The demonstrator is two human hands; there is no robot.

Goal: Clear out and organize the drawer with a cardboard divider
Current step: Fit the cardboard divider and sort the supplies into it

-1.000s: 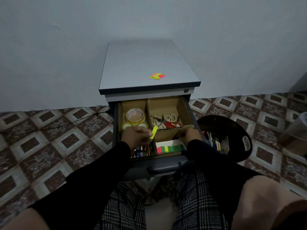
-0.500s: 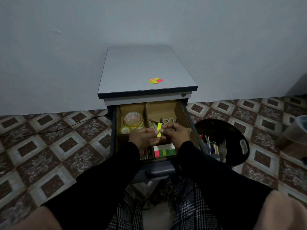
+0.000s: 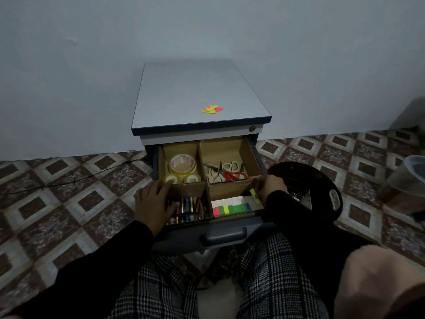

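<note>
Right hand (image 3: 271,188) pinches a yellow sticky flag (image 3: 254,195) at the right end of the cardboard divider (image 3: 205,194), over the front-right compartment of the open drawer (image 3: 222,236), where the sticky flag pad (image 3: 232,207) lies. Left hand (image 3: 154,203), fingers spread flat, rests over the batteries (image 3: 189,204), apparently touching the divider's left edge.

Cabinet top (image 3: 195,93) was pale grey with a dark edge. The cardboard divider (image 3: 204,180) was plain brown, the tape rolls (image 3: 181,165) yellowish and see-through. Scissors (image 3: 234,174) had red handles. Sticky tabs (image 3: 232,208) ran pink, yellow, green, blue. Floor tiles (image 3: 76,194) had a brown-and-cream diamond pattern, trousers (image 3: 273,284) black-and-white check, sleeves (image 3: 103,261) black.
</note>
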